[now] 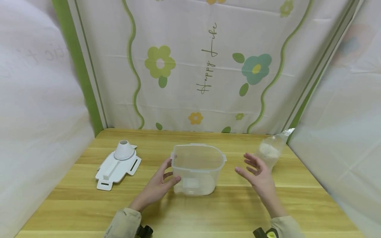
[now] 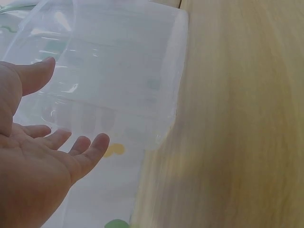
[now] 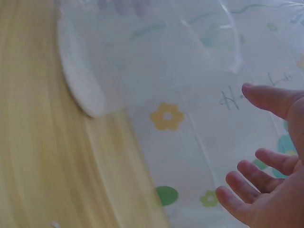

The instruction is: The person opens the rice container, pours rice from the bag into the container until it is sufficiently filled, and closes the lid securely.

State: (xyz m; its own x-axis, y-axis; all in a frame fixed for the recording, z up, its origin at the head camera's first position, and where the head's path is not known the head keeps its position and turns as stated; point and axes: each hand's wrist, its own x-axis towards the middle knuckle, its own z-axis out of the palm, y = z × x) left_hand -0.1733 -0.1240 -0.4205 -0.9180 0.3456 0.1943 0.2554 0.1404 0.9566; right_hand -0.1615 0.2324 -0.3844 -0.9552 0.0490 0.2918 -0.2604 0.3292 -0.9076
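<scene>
A clear plastic container (image 1: 196, 172) without a lid stands upright on the table, with a pale layer at its bottom. My left hand (image 1: 157, 186) is at its left side, thumb in front and fingers spread toward the rear. In the left wrist view, the fingers of that hand (image 2: 52, 156) are loosely bent beside the container wall; whether they touch it I cannot tell. To the right of the container, my right hand (image 1: 259, 178) is held in the air, palm facing it and fingers apart, with nothing in it. Behind this hand leans a clear bag (image 1: 269, 152) of whitish grains, partly hidden.
On the left of the wooden table (image 1: 190, 221) lies a white lid (image 1: 114, 170) with side clips and a cone-shaped spout (image 1: 124, 150). A flower-printed cloth (image 1: 184, 79) hangs behind the table, and pale sheets close off both sides.
</scene>
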